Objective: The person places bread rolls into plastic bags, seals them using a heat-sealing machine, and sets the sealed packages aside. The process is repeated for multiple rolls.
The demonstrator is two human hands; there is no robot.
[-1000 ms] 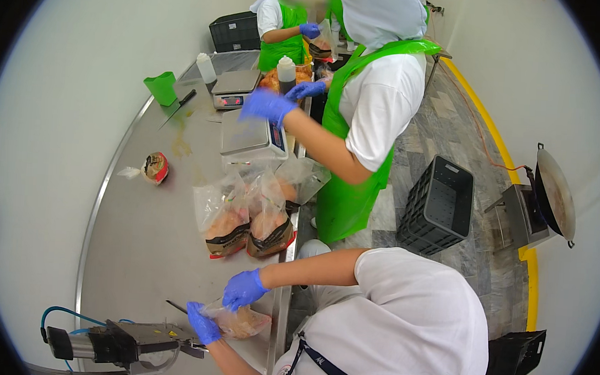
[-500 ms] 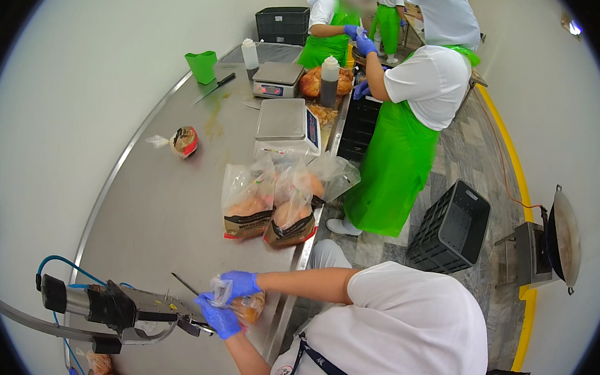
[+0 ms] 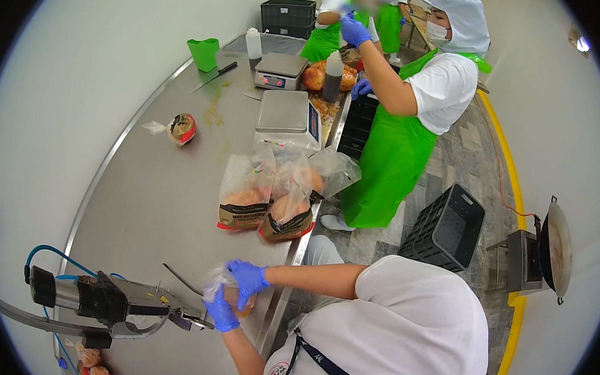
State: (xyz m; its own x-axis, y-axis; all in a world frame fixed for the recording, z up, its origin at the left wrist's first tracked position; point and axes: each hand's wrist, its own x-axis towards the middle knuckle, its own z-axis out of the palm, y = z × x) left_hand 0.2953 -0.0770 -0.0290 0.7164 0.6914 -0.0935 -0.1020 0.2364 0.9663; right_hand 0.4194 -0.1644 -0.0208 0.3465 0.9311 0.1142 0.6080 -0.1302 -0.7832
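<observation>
Item: clear plastic bag (image 3: 220, 287) with a brownish food piece inside, at 7 o'clock, resting near the front edge of the steel table (image 3: 155, 199).

Your left hand (image 3: 221, 313), blue-gloved, has its fingers curled shut around the bag's lower side. Your right hand (image 3: 248, 278), also blue-gloved, clasps the bag from above with fingers bent over its top. Both hands touch the bag and nearly touch each other.

Just beside your left hand, at 8 o'clock: a black bag-sealing tool (image 3: 107, 301) with a blue hose (image 3: 52, 251) looping off its rear end; its nose points at the bag.

At the centre: two filled bags with printed bases (image 3: 264, 209), standing side by side, tops open and crumpled.

At 12 o'clock: two scales (image 3: 287, 118), one behind the other. At 11 o'clock: a green cup (image 3: 204, 53), a knife (image 3: 214, 76) just beside it, and a small tied bag (image 3: 178, 128) nearer you.

At 1 o'clock: a co-worker in a green apron (image 3: 391, 159), blue-gloved hand raised. At 3 o'clock, on the floor: a black crate (image 3: 449, 227).
</observation>
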